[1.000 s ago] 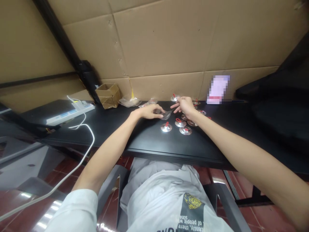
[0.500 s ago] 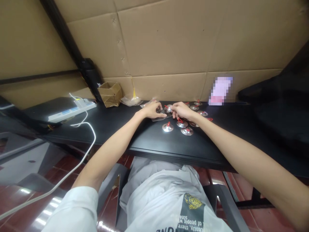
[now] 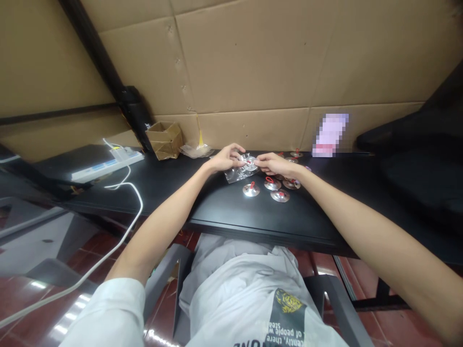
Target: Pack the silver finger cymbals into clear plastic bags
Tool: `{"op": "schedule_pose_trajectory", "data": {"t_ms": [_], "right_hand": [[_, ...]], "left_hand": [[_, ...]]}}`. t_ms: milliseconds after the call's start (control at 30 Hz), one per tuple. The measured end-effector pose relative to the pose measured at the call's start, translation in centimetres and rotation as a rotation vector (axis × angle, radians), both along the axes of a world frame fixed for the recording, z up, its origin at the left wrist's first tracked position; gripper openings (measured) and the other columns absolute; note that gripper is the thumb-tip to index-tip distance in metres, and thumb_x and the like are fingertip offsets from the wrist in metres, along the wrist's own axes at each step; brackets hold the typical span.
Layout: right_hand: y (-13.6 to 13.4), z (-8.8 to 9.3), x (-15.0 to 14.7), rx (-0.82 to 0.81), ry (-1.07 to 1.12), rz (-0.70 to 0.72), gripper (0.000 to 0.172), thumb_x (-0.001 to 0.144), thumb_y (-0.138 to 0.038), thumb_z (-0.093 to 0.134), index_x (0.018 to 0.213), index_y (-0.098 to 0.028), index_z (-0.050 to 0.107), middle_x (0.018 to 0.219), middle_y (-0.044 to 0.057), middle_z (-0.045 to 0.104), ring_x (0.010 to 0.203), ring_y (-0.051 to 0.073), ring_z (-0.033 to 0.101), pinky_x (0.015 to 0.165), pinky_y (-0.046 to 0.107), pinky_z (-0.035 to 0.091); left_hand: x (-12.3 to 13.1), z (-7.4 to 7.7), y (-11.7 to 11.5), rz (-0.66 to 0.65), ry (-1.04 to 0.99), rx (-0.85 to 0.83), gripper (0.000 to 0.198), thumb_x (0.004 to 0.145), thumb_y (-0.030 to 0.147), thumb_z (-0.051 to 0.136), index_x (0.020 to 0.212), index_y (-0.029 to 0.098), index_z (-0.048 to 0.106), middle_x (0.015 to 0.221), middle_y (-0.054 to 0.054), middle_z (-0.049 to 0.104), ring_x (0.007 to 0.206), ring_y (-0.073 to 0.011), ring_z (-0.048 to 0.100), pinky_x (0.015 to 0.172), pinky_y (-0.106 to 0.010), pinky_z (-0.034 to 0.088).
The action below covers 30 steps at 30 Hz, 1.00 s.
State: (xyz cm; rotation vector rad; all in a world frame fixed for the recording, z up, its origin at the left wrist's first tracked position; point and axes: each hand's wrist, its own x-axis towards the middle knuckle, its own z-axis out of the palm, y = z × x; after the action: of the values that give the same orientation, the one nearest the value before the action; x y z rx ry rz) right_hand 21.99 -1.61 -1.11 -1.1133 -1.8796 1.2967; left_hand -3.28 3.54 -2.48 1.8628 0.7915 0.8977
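Between my hands is a shiny finger cymbal [image 3: 249, 164] with a red loop, partly covered by a clear plastic bag [image 3: 236, 175]. My left hand [image 3: 228, 158] pinches the bag at its left side, thumb near the cymbal. With closed fingertips my right hand [image 3: 272, 164] grips the cymbal's right edge. In front of my hands lie a single cymbal [image 3: 251, 190], another with its loop standing up [image 3: 272, 184], and one nearest the table edge [image 3: 280, 195]. Several more cymbals lie beyond and beneath my right hand, partly hidden by it.
On the black table [image 3: 217, 209], a small cardboard box [image 3: 164, 140] and more clear plastic [image 3: 196, 151] stand left of my hands. A white power strip [image 3: 106, 166] with a cable is further left. A blurred phone-like screen [image 3: 330, 136] leans on the cardboard wall [image 3: 253, 62].
The cymbal in my right hand has moved slightly left and now sits at the bag, behind its film. The bag has been raised and turned, catching the light.
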Motion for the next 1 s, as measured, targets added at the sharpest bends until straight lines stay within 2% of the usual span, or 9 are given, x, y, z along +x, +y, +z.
{"op": "schedule_pose_trajectory", "data": {"t_ms": [133, 267, 367, 533, 633, 800, 900, 1000], "right_hand": [[-0.3, 0.3, 0.1, 0.06, -0.035, 0.024, 0.043, 0.1, -0.043, 0.073, 0.073, -0.022, 0.047, 0.065, -0.007, 0.031, 0.056, 0.01, 0.024, 0.052, 0.026, 0.019], [-0.7, 0.6, 0.1, 0.107, -0.057, 0.017, 0.04, 0.098, -0.047, 0.074, 0.077, -0.023, 0.05, 0.066, -0.006, 0.036, 0.057, 0.012, 0.027, 0.052, 0.027, 0.019], [-0.8, 0.8, 0.0, 0.174, -0.092, 0.018, 0.037, 0.099, -0.048, 0.073, 0.078, -0.022, 0.057, 0.068, -0.004, 0.043, 0.059, 0.013, 0.033, 0.054, 0.027, 0.025], [-0.5, 1.2, -0.7, 0.406, -0.185, -0.015, 0.037, 0.099, -0.049, 0.073, 0.076, -0.02, 0.065, 0.076, 0.001, 0.058, 0.078, 0.019, 0.052, 0.073, 0.03, 0.043], [-0.2, 1.2, -0.8, 0.469, -0.255, 0.003, 0.04, 0.101, -0.051, 0.068, 0.077, -0.02, 0.066, 0.079, 0.002, 0.058, 0.084, 0.022, 0.054, 0.082, 0.035, 0.046], [0.1, 1.3, -0.2, 0.532, -0.349, 0.039, 0.038, 0.104, -0.051, 0.064, 0.081, -0.021, 0.069, 0.087, 0.004, 0.057, 0.089, 0.025, 0.056, 0.092, 0.043, 0.048], [0.2, 1.2, 0.0, 0.561, -0.36, -0.003, 0.037, 0.104, -0.049, 0.064, 0.081, -0.021, 0.071, 0.093, 0.006, 0.056, 0.092, 0.026, 0.059, 0.096, 0.046, 0.049], [0.4, 0.9, -0.1, 0.613, -0.305, -0.116, 0.037, 0.1, -0.05, 0.07, 0.079, -0.021, 0.073, 0.098, 0.007, 0.057, 0.09, 0.025, 0.061, 0.095, 0.046, 0.052]], "left_hand": [[0.3, 0.3, -0.6, -0.043, -0.062, -0.059, 0.065, 0.072, 0.023, 0.098, 0.123, 0.017, 0.059, 0.091, -0.002, 0.074, 0.072, -0.013, 0.07, 0.078, -0.033, 0.057], [0.5, 0.3, -1.1, -0.036, -0.102, -0.083, 0.067, 0.07, 0.026, 0.1, 0.125, 0.017, 0.062, 0.096, -0.005, 0.074, 0.076, -0.0149, 0.072, 0.081, -0.036, 0.06], [0.6, 0.3, -1.3, -0.045, -0.105, -0.111, 0.069, 0.07, 0.027, 0.1, 0.128, 0.018, 0.064, 0.099, -0.007, 0.075, 0.081, -0.0175, 0.074, 0.083, -0.038, 0.06], [0.6, 0.0, -1.2, -0.091, -0.05, -0.119, 0.079, 0.067, 0.027, 0.102, 0.135, 0.019, 0.062, 0.104, -0.011, 0.078, 0.086, -0.0196, 0.077, 0.083, -0.037, 0.06], [0.7, -0.1, -1.0, -0.073, -0.061, -0.072, 0.081, 0.066, 0.028, 0.103, 0.136, 0.019, 0.062, 0.099, -0.009, 0.078, 0.08, -0.0182, 0.076, 0.081, -0.036, 0.061], [0.7, 0.0, -0.8, -0.079, -0.105, 0.027, 0.085, 0.063, 0.032, 0.105, 0.137, 0.018, 0.064, 0.096, -0.008, 0.077, 0.081, -0.0194, 0.077, 0.081, -0.035, 0.062], [0.9, -0.1, -0.8, -0.091, -0.151, 0.014, 0.084, 0.064, 0.033, 0.104, 0.137, 0.018, 0.064, 0.098, -0.009, 0.078, 0.085, -0.0215, 0.079, 0.083, -0.036, 0.062], [1.2, -0.2, -0.6, -0.084, -0.213, 0.022, 0.082, 0.065, 0.033, 0.104, 0.135, 0.018, 0.064, 0.102, -0.011, 0.08, 0.088, -0.0221, 0.08, 0.086, -0.036, 0.062]]}}
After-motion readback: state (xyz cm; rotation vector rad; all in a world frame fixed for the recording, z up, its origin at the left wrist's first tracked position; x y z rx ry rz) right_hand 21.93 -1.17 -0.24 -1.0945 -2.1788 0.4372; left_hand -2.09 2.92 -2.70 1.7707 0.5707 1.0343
